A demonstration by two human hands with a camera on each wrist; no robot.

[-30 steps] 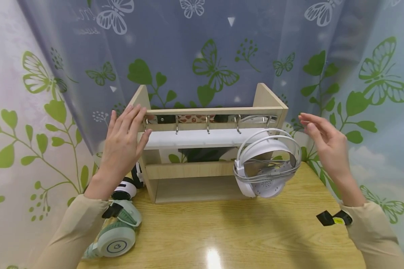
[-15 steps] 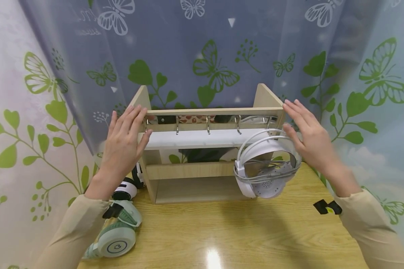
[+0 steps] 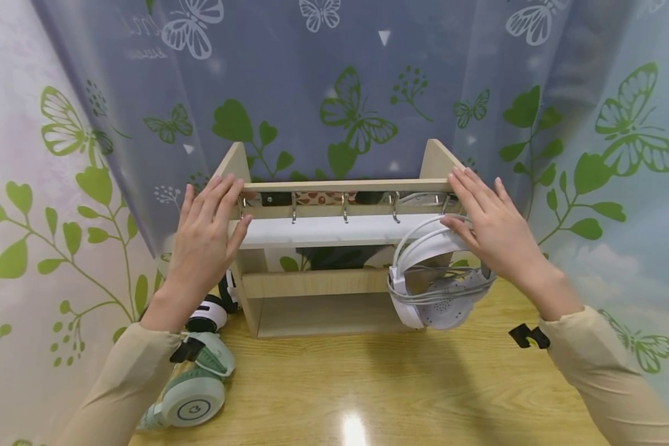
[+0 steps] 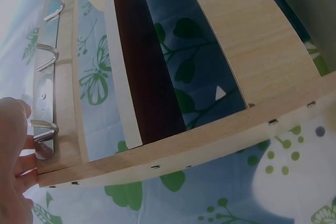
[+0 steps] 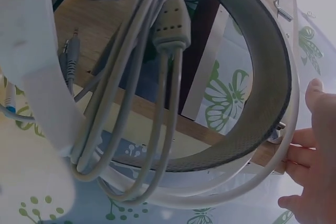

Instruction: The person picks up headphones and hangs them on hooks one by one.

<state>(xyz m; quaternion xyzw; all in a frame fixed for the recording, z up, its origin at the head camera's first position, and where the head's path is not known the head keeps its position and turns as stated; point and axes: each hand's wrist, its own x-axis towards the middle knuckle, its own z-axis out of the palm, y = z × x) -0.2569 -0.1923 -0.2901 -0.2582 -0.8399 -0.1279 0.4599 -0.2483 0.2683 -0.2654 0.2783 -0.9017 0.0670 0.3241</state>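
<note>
A light wooden shelf rack stands on the table, with a row of metal hooks under its top bar. My left hand rests on the rack's upper left corner, fingers straight. At the upper right corner, the fingers of my right hand lie over the bar's end. White headphones hang at the rack's right end, a grey cable wound round them. My right hand covers part of their headband. In the left wrist view, the hand touches the rack beside the end hook.
Green and white headphones lie on the wooden table at the left, under my left forearm. Behind them are black and white headphones beside the rack. A patterned curtain hangs close behind and on both sides.
My right hand has moved left from the air beside the rack onto its upper right corner. The left hand, the rack and the white headphones have stayed in place.
</note>
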